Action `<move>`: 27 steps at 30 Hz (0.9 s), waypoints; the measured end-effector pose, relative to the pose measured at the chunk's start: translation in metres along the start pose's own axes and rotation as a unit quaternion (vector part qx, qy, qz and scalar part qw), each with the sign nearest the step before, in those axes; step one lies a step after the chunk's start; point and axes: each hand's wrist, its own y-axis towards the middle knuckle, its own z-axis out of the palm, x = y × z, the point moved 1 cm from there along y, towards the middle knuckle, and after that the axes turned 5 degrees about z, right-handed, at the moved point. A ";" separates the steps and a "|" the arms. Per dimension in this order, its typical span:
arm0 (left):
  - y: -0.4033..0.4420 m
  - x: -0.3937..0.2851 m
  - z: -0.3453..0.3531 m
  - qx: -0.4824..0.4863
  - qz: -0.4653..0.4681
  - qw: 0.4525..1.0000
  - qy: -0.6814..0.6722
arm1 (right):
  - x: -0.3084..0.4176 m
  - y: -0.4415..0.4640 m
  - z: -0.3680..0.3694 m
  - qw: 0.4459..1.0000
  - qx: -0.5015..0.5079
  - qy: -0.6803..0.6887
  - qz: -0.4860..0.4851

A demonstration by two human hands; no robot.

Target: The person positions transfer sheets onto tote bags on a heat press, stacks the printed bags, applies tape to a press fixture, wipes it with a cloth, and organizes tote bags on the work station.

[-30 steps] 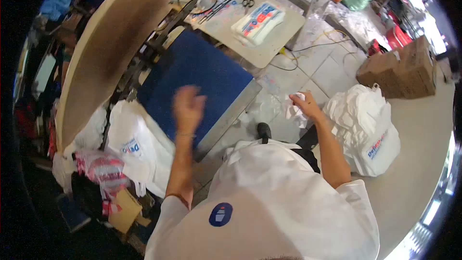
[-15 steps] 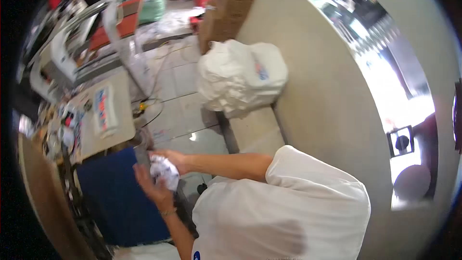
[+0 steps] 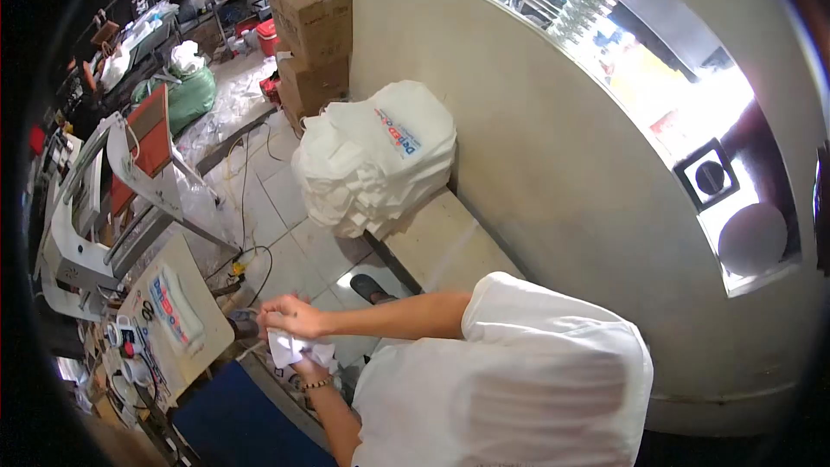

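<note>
My right hand (image 3: 292, 317) reaches in from the right with its fingers curled together, at the top of a crumpled white sheet (image 3: 285, 348). From below comes my left hand (image 3: 309, 370), a beaded bracelet on its wrist. It is closed around the lower part of the sheet, and most of its fingers are hidden. I cannot tell whether the sheet is paper or cloth. Left of the hands, a table (image 3: 203, 290) carries a folded white piece with red and blue print (image 3: 175, 307). Scissors (image 3: 147, 310) lie beside it.
A blue seat (image 3: 246, 419) is below the hands. A grey-framed machine (image 3: 82, 251) stands left. White printed fabric (image 3: 380, 151) is piled on a bench (image 3: 445, 238) along the wall. Cardboard boxes (image 3: 313, 30) stand behind, and a cable (image 3: 259, 268) crosses the floor.
My view has shifted. My left hand was spread beside the sheet and is now closed under it. My right hand has moved onto its top.
</note>
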 end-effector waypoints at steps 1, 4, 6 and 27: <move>0.008 0.008 0.014 -0.014 -0.023 0.999 -0.017 | 0.000 0.008 -0.015 1.000 0.003 0.003 0.000; 0.027 0.012 0.030 -0.011 -0.126 0.989 -0.074 | -0.002 0.036 -0.049 0.956 0.003 -0.190 -0.224; 0.045 0.012 0.039 -0.045 -0.229 0.966 -0.107 | -0.010 0.054 -0.067 0.968 -0.023 -0.138 -0.207; -0.132 -0.174 -0.089 -0.792 -0.118 0.022 0.598 | -0.123 0.168 -0.199 0.934 0.191 -0.075 0.294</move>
